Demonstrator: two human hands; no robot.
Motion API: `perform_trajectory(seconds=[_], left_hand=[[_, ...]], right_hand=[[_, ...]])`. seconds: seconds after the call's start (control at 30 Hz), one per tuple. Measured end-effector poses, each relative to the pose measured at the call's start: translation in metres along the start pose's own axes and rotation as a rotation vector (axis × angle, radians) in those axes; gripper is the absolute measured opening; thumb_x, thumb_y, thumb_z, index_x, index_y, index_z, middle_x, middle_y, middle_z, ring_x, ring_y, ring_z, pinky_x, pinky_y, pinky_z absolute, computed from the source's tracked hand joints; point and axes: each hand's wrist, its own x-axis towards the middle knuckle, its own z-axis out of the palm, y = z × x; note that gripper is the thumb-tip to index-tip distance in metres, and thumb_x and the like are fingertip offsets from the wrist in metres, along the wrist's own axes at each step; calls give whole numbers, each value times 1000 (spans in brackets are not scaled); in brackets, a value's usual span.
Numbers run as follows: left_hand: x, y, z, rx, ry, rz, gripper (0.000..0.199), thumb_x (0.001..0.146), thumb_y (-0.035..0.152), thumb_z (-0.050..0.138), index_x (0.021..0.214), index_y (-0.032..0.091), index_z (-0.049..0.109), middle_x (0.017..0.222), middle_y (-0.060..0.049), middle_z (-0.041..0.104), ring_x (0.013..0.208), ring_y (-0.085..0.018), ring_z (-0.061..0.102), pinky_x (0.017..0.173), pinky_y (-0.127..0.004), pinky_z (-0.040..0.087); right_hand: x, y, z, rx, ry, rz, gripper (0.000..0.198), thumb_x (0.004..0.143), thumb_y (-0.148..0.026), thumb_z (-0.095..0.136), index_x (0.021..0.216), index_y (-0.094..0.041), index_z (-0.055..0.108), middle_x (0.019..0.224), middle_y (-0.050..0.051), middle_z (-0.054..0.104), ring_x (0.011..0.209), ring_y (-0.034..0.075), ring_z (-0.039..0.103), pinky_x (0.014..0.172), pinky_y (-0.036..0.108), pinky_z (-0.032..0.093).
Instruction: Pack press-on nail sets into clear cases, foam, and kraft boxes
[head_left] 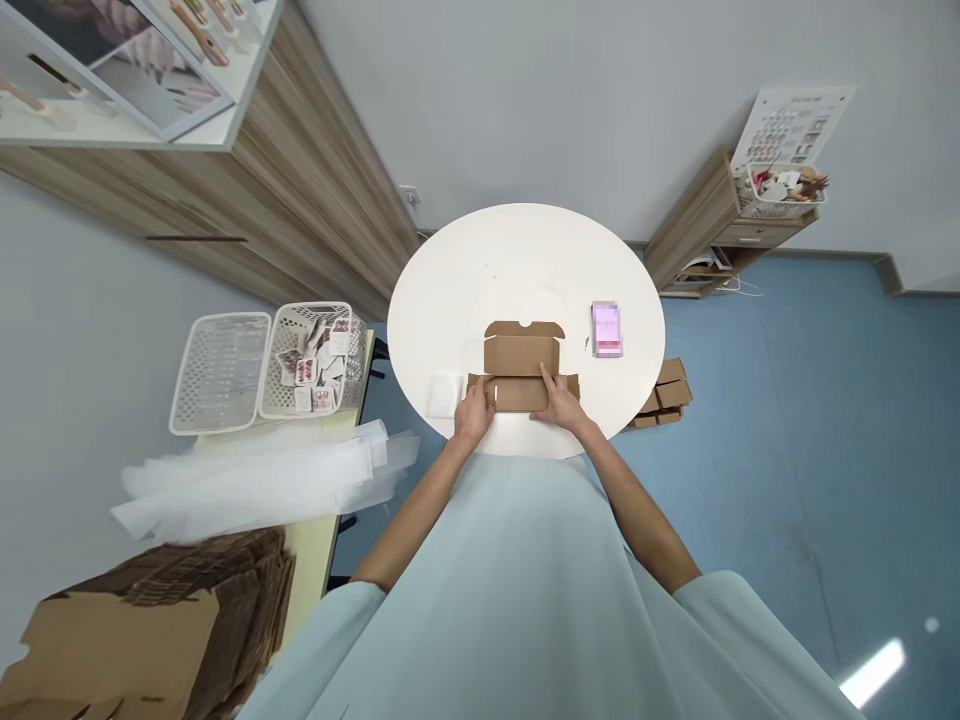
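The cardboard box (517, 396) lies on the white oval counter (525, 260), just below the centre of the frame. It is partly folded; its lid panel extends toward the top of the frame and has a notched flap at its far edge.

The left hand (474, 413) is at the box's left end. Its fingers are bent and mostly closed, with hold of the side part; the exact placement of the fingertips cannot be told. The right hand (564, 405) is at the right portion of the box. Its fingers are partly spread across the near panel, one tip by the lid fold and another at the near edge, with hold of that panel.

A white packet (445, 396) lies left of the left hand, near the counter's rim. A phone (607, 328) lies right of the box, well apart from it; its screen is unreadable.

Brown cartons (670, 388) are at right of centre, below the counter's level. At left of the frame, a white basket (354, 372) holds small cards. Below it lie white sheets (270, 478), and flat cardboard (120, 640) is stacked at the lower left.
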Motion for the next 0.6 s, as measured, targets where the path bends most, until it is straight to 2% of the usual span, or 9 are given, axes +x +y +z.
perform_trajectory(seconds=[0.2, 0.33, 0.47, 0.53, 0.6], left_hand=[[8, 5, -5, 114, -85, 22, 41, 102, 15, 49, 140, 22, 63, 128, -14, 66, 111, -29, 69, 91, -38, 55], [6, -3, -6, 101, -72, 29, 35, 104, 20, 49, 134, 26, 66, 126, -11, 66, 110, -27, 69, 89, -36, 55], [1, -14, -9, 93, 114, -145, 44, 102, 31, 57, 146, 23, 56, 137, -14, 61, 115, -30, 68, 89, -38, 55], [-1, -19, -11, 88, 104, -237, 39, 101, 38, 60, 136, 20, 63, 133, -16, 62, 114, -32, 68, 88, -40, 56], [-2, -21, -13, 69, 55, -259, 28, 102, 39, 58, 119, 20, 69, 126, -15, 65, 108, -32, 70, 86, -40, 55]], right_hand=[[4, -3, -6, -72, 7, 2, 125, 79, -39, 90, 173, -31, 8, 154, 19, 42, 123, 35, 62, 96, 43, 54], [5, -2, -5, -81, 8, -4, 126, 79, -39, 90, 173, -33, 6, 153, 18, 42, 124, 35, 62, 97, 43, 53], [5, -1, -4, -81, 1, 0, 129, 79, -40, 91, 173, -35, 3, 153, 18, 41, 126, 36, 62, 98, 43, 53], [5, -1, -3, -80, 3, -1, 130, 78, -40, 92, 173, -36, 3, 154, 19, 41, 127, 37, 61, 98, 44, 53], [6, 0, -2, -79, 6, -4, 129, 78, -40, 92, 173, -36, 5, 155, 19, 40, 128, 38, 61, 98, 44, 53]])
